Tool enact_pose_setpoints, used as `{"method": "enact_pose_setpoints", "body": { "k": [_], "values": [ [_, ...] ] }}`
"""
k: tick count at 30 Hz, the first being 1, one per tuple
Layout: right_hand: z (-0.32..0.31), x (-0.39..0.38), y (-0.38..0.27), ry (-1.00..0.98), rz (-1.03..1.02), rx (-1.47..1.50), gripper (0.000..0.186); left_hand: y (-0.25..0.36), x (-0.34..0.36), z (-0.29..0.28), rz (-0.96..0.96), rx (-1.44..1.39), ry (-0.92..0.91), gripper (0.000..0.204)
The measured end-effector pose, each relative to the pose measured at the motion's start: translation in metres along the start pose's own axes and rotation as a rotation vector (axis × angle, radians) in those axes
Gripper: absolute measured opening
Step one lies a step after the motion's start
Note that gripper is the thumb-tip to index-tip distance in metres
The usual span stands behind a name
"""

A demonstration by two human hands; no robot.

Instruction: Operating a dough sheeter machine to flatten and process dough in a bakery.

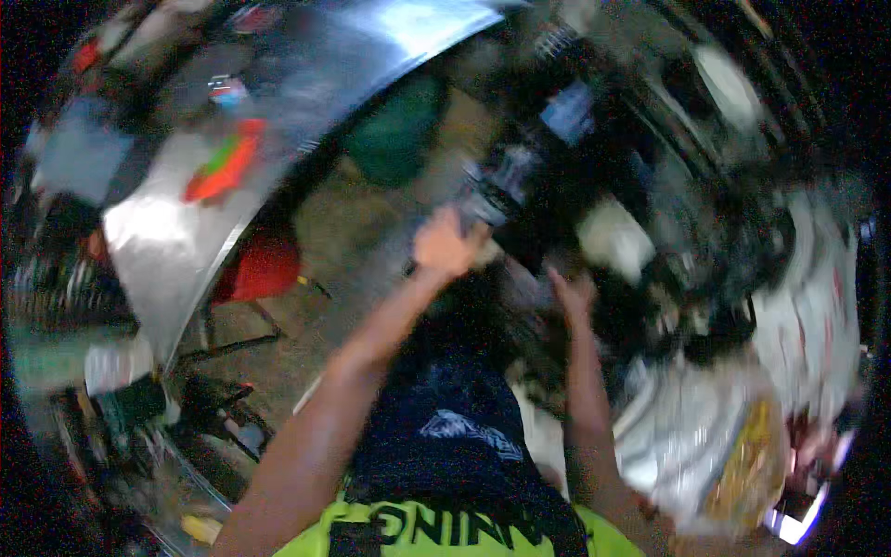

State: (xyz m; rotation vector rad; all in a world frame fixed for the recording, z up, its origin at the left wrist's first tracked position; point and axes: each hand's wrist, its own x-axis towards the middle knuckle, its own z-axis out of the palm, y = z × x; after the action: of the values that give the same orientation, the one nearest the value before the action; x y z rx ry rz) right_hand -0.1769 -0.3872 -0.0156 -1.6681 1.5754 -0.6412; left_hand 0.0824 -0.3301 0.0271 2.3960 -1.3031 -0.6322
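Note:
Motion smears the whole head view. My left hand (445,245) reaches forward near the middle, next to a grey and black object (494,199) whose kind I cannot make out. Whether the hand touches or grips it is too blurred to tell. To the right, my right hand (574,290) is over a dark area, its fingers blurred. A pale, whitish block-like thing (616,239) lies just beyond that hand. Farther ahead is a small light-blue item (568,113).
A shiny metal table (167,232) at the left bears an orange and green object (225,165). Beneath its edge stands a red seat (260,269). A green rounded thing (397,130) is ahead. White sacks (687,436) crowd the right, beside dark clutter.

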Motion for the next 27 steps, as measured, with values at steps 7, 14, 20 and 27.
{"method": "enact_pose_setpoints", "body": {
  "k": [7,14,20,27],
  "values": [
    [-0.134,-0.100,0.068,-0.307,0.325,0.805,0.048,-0.028,-0.023,0.036,0.268,0.118,0.272,0.075],
    [-0.088,-0.047,0.063,-0.283,-0.036,0.646,0.048,-0.063,-0.103,0.042,0.221,0.218,0.356,0.067],
    [-0.029,-0.030,0.007,-0.332,-0.370,0.542,0.050,-0.063,-0.201,0.085,-0.121,-0.034,-0.002,0.073],
    [-0.023,-0.024,0.083,-0.088,-0.342,0.162,0.054,-0.158,-0.303,0.185,-0.341,-0.113,0.002,0.071]
  ]
}}
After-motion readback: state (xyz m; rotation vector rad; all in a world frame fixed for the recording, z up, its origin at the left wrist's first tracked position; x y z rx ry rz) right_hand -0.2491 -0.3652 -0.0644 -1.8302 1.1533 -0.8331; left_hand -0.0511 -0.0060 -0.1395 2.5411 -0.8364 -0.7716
